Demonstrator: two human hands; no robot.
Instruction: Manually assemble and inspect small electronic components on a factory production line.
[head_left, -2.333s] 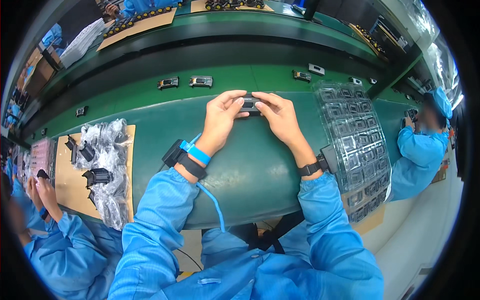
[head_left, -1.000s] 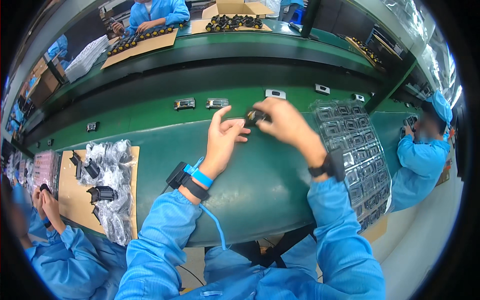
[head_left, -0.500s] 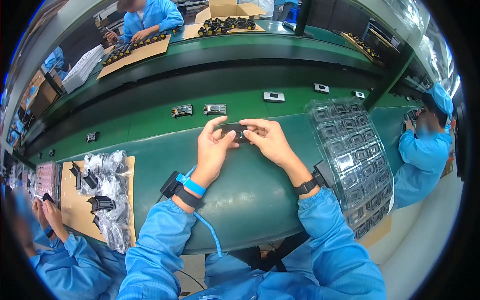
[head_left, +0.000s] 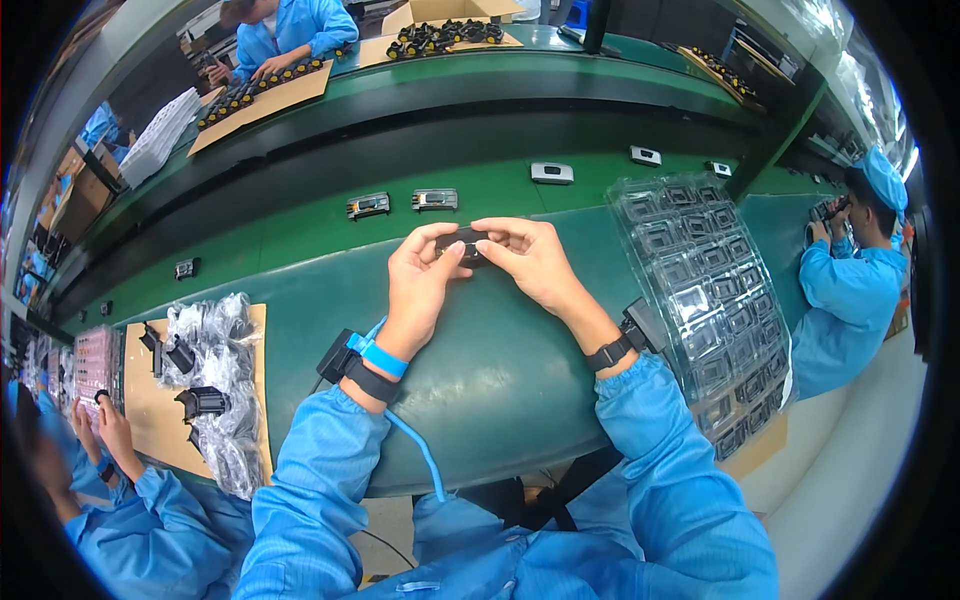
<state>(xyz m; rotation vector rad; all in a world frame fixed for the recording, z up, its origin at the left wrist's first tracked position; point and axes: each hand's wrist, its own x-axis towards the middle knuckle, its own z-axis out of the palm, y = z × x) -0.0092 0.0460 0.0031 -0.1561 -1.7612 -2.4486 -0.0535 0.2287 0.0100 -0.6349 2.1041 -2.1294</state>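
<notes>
A clear moulded plastic tray [head_left: 715, 300] at three o'clock holds small dark parts. At centre, left hand [head_left: 420, 285] and right hand [head_left: 535, 262] together pinch a small black rectangular part [head_left: 466, 243] above the green belt [head_left: 300, 260].

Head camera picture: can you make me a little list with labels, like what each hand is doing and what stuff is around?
left hand: left hand pinches one end of a small dark blocky part
right hand: right hand grips the other end of the same part
work surface: green conveyor belt
on the belt: several small grey and dark parts, spaced apart
to the right: clear plastic tray with rows of pockets
to the left: crinkly clear bags with black parts on a cardboard sheet
wrists: blue wrist strap with a cord on the left, black band on the right
</notes>
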